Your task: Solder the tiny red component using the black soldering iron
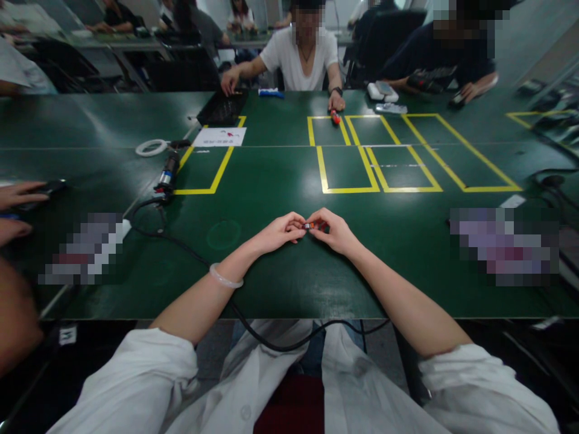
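My left hand (284,231) and my right hand (333,231) meet above the green table in front of me. Between their fingertips is a small part (309,226) with silvery, orange and dark colours, too small to name. The fingers of both hands are closed in a pinch around it. Some orange and red shows between the fingers of my right hand, and the rest is hidden. A pale bangle (225,277) circles my left wrist.
Yellow tape outlines (350,191) mark the green table (271,175). An electric screwdriver-like tool (168,173) with a black cable (194,253) lies left. Across sits a person in a white shirt, one hand (336,101) by a red item (335,117), near a black tray (222,110).
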### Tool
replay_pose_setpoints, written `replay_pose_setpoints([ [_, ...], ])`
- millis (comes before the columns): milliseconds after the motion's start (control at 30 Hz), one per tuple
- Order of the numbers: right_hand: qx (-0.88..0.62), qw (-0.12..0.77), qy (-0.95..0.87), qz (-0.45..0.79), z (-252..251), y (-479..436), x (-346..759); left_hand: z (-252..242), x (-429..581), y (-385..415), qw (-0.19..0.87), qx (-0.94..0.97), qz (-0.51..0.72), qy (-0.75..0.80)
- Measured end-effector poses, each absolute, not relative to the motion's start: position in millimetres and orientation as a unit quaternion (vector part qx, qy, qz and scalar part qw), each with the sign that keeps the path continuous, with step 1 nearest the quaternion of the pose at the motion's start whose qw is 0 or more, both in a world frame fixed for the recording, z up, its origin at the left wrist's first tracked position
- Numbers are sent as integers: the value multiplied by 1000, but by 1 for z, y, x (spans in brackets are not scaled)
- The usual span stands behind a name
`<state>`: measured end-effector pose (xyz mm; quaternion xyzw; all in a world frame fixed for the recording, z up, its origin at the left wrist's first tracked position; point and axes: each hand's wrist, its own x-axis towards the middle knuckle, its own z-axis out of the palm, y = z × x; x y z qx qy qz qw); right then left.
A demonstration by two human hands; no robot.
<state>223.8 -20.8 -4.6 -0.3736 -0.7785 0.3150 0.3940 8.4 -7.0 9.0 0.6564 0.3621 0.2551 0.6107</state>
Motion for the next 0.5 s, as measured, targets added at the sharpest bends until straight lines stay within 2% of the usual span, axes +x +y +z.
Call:
replay_pose_setpoints([
  [167, -397, 371, -767, 342, -11, -17, 226, 14, -1, -1, 583, 681, 234, 377],
  [300, -413, 349, -754, 373, -12, -16, 227, 19, -33, 24, 500, 715, 238, 427],
  [400, -419, 345, -744, 390, -11, -16, 227, 24, -79, 56, 366, 744, 228, 510],
  [500, -421, 345, -738, 399, -10, -16, 227, 34, -141, 88, 161, 726, 171, 646],
])
